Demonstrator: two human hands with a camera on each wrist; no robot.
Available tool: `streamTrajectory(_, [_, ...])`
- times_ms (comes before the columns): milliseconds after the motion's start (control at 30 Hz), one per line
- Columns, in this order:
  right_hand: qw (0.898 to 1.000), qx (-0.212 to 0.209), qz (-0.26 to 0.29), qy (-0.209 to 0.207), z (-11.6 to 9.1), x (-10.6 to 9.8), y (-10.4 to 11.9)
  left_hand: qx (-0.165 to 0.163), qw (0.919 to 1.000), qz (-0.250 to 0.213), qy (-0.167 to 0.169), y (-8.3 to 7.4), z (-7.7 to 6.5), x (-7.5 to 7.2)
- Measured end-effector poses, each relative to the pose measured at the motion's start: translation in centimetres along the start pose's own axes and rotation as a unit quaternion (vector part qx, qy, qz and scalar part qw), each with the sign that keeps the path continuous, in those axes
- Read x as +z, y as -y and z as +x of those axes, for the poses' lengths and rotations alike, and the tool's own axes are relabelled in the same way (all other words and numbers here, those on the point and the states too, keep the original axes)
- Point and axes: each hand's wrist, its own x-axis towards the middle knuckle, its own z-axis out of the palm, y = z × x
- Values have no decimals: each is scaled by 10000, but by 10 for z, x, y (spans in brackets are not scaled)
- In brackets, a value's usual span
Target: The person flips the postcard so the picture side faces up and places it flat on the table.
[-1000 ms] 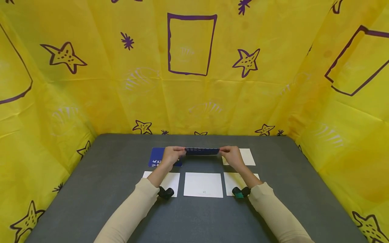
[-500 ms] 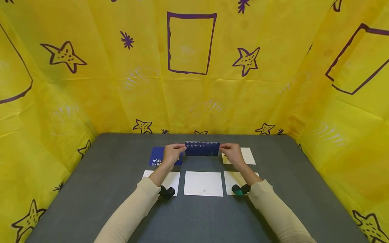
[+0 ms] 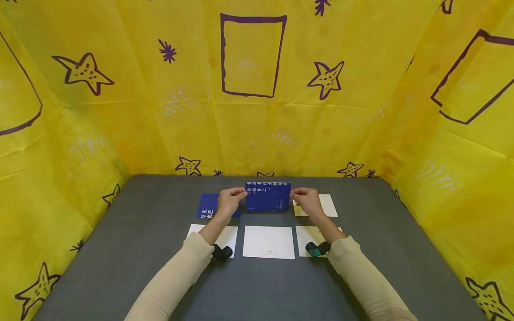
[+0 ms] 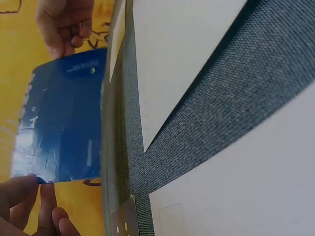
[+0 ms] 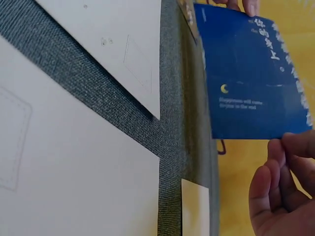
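Note:
Between both hands a blue postcard [image 3: 267, 198] with white characters is held up, tilted so its printed side faces me. My left hand [image 3: 229, 201] pinches its left edge between thumb and fingers. The right hand [image 3: 307, 200] pinches the opposite edge. In the right wrist view the card [image 5: 246, 73] shows a small yellow moon and lines of white print. The left wrist view shows glare on the blue card [image 4: 64, 118] near the left thumb. Under the left hand lies another blue card [image 3: 205, 206], partly hidden; under the right, a white card [image 3: 328, 206].
A front row of white cards lies on the grey table [image 3: 257, 290]: a left card [image 3: 229, 238], a middle card [image 3: 268, 242] and a right card [image 3: 302, 236]. Forearms cover parts of the outer two. A yellow patterned cloth [image 3: 257, 120] stands around the back and sides.
The held blue postcard has turned from nearly edge-on to showing its printed face, its top edge rising. Both hands have shifted up slightly with it. The cards on the table stay put.

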Motion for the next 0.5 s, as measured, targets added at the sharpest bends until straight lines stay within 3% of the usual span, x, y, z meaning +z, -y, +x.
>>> streamTrajectory(300, [9979,-211,-569,-206,-2,4,6,-188,9991,294,-231,-3,1,5])
streamTrajectory(500, [9982,117,-527,-271,0,4,8,-301,9981,408,-359,-4,4,7])
